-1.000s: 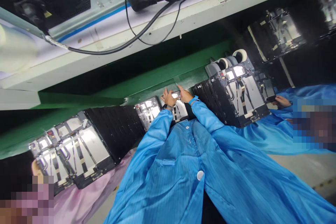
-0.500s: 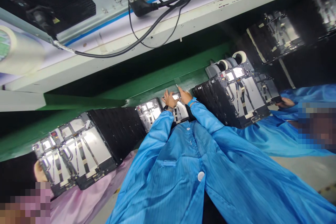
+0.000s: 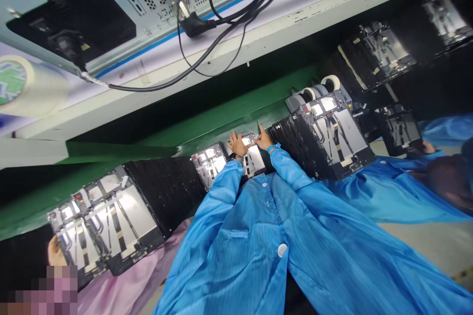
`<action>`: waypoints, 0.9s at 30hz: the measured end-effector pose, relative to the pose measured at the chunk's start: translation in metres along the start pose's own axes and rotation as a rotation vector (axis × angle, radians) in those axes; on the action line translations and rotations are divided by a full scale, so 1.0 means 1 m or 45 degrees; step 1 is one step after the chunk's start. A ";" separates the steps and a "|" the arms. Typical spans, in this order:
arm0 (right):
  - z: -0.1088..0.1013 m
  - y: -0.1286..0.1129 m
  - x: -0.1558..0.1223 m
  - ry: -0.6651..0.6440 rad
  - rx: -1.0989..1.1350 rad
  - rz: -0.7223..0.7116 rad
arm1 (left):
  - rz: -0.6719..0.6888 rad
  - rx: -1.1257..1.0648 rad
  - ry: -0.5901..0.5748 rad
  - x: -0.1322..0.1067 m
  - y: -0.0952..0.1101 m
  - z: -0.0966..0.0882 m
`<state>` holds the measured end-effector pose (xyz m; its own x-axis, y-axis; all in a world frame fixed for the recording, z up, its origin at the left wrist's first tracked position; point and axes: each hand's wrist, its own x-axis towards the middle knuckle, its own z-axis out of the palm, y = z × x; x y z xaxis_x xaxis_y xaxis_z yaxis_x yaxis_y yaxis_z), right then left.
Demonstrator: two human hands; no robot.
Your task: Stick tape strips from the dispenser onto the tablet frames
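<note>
In front of my body lies an opened tablet-like unit [image 3: 254, 161] with silver battery panels and dark ribbon strips. My left hand [image 3: 237, 144] rests on its upper left part, fingers spread. At the upper right edge of the same unit is my right hand [image 3: 263, 140], its fingers drawn together with one thin tip pointing up. Whether that tip is a finger or a slim tool is too small to tell. Just left of my left hand stands a similar opened unit [image 3: 210, 163], at the end of a long dark row of units [image 3: 166, 182].
To my right stands another row of opened units [image 3: 338, 133], with tape rolls [image 3: 330, 83] behind it. A shelf edge [image 3: 229, 56] with a computer case [image 3: 155, 10] and cables [image 3: 236, 19] overhangs the bench. Co-workers' sleeves [image 3: 369, 192] are close on both sides.
My right hand has shifted slightly, its thin tip now pointing more upward. My left hand stays on the unit. The co-worker's unit on the right has moved further right, away from the row.
</note>
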<state>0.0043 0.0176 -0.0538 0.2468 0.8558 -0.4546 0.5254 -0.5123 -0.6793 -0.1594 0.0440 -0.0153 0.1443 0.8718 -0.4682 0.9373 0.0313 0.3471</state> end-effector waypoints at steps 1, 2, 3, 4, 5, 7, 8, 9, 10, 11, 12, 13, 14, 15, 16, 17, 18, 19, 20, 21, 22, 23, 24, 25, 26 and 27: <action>0.002 0.001 -0.001 0.022 0.025 0.005 | 0.003 0.005 0.007 0.000 0.000 0.001; 0.003 0.001 -0.001 0.039 0.045 0.005 | 0.004 0.007 0.012 -0.001 0.001 0.002; 0.004 0.000 -0.002 0.051 0.061 0.005 | 0.001 0.007 0.013 0.000 0.002 0.002; 0.005 0.000 -0.004 0.066 0.071 0.003 | -0.005 0.006 0.006 0.000 0.002 0.001; 0.006 -0.001 -0.007 0.091 0.073 -0.002 | -0.009 0.005 -0.007 0.001 0.003 0.000; 0.008 -0.002 -0.019 0.190 0.058 -0.034 | -0.001 -0.006 -0.026 0.001 0.002 -0.006; 0.010 -0.001 -0.028 0.249 0.046 -0.064 | 0.018 -0.024 -0.015 0.000 0.000 -0.010; 0.012 0.000 -0.039 0.294 0.038 -0.101 | 0.042 -0.051 0.020 -0.002 -0.004 -0.015; 0.015 0.003 -0.050 0.308 0.032 -0.141 | 0.061 -0.083 0.080 -0.006 -0.009 -0.019; 0.018 0.005 -0.061 0.287 0.026 -0.174 | 0.067 -0.118 0.153 -0.013 -0.016 -0.023; 0.021 0.007 -0.072 0.239 0.018 -0.203 | 0.056 -0.149 0.221 -0.022 -0.023 -0.026; 0.024 0.008 -0.081 0.184 0.008 -0.228 | 0.034 -0.174 0.271 -0.034 -0.031 -0.026; 0.028 0.008 -0.087 0.139 -0.003 -0.250 | 0.010 -0.193 0.293 -0.049 -0.038 -0.025; 0.031 0.007 -0.090 0.112 -0.008 -0.269 | -0.004 -0.209 0.284 -0.065 -0.044 -0.021; 0.035 0.003 -0.090 0.097 -0.003 -0.286 | 0.000 -0.226 0.252 -0.081 -0.049 -0.016; 0.038 -0.002 -0.088 0.082 0.017 -0.297 | 0.020 -0.243 0.205 -0.097 -0.053 -0.009; 0.042 -0.009 -0.083 0.056 0.052 -0.295 | 0.042 -0.257 0.158 -0.112 -0.055 -0.001; 0.045 -0.017 -0.077 0.014 0.102 -0.276 | 0.055 -0.268 0.121 -0.123 -0.056 0.006; 0.049 -0.025 -0.071 -0.031 0.158 -0.243 | 0.064 -0.273 0.093 -0.132 -0.056 0.012; 0.053 -0.034 -0.064 -0.068 0.210 -0.204 | 0.067 -0.272 0.076 -0.136 -0.054 0.017; 0.057 -0.041 -0.059 -0.084 0.250 -0.174 | 0.068 -0.265 0.067 -0.137 -0.052 0.021; 0.061 -0.048 -0.056 -0.072 0.266 -0.166 | 0.072 -0.252 0.062 -0.135 -0.049 0.023; 0.063 -0.052 -0.054 -0.041 0.254 -0.188 | 0.077 -0.235 0.060 -0.131 -0.046 0.024; 0.066 -0.055 -0.053 -0.004 0.214 -0.234 | 0.079 -0.218 0.061 -0.126 -0.043 0.024; 0.067 -0.056 -0.053 0.023 0.156 -0.291 | 0.074 -0.204 0.063 -0.121 -0.041 0.024; 0.068 -0.055 -0.053 0.030 0.095 -0.341 | 0.060 -0.193 0.065 -0.115 -0.038 0.024</action>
<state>-0.0933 -0.0042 -0.0316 0.1263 0.9625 -0.2402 0.5134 -0.2706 -0.8143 -0.2045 -0.0695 0.0058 0.1673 0.8977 -0.4076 0.8708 0.0594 0.4881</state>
